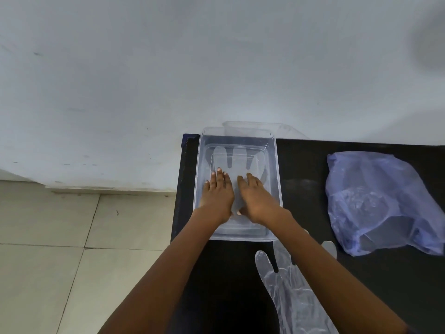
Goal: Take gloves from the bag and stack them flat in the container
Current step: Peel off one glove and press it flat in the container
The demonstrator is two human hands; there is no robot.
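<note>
Both hands, left [218, 196] and right [257, 201], lie spread, seemingly pressing a clear glove [237, 162] flat inside the container [277, 169].

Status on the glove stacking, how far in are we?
Early. Done: at least one clear glove lies flat in the container. In hand: left hand and right hand press palms-down on it, smoothing. Left: another glove waits on the black table by the right forearm, and the blue bag looks like it holds more, count unclear.
</note>
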